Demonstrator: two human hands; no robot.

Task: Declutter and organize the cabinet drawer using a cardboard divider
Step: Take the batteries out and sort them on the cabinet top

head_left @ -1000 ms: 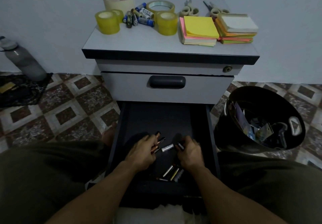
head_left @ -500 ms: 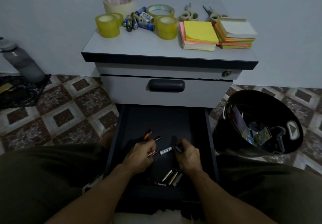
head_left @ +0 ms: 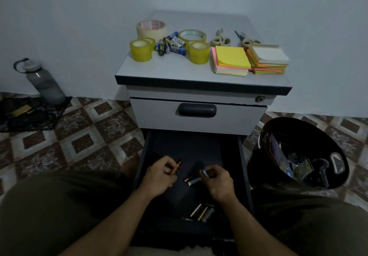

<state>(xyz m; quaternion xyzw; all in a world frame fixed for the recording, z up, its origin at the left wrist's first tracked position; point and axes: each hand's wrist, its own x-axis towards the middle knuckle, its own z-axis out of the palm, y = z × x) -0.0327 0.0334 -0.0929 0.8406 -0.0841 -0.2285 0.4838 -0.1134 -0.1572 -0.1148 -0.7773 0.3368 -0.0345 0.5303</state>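
Down in the open bottom drawer, head view: both hands work over the dark floor of it. Left hand curled shut around a copper-and-black battery, its tip poking out past the fingers. Right hand pinches a blue-tipped battery between thumb and fingers. Between the two hands, two loose batteries lie on the drawer floor, just beside the right hand. Nearer the body, below the right wrist, a small cluster of batteries lies side by side. Cabinet top, far side: tape rolls, a pile of batteries, scissors, sticky-note stacks. Right of the drawer, a black bin with scraps inside. Far left, a grey bottle on the tiled floor.
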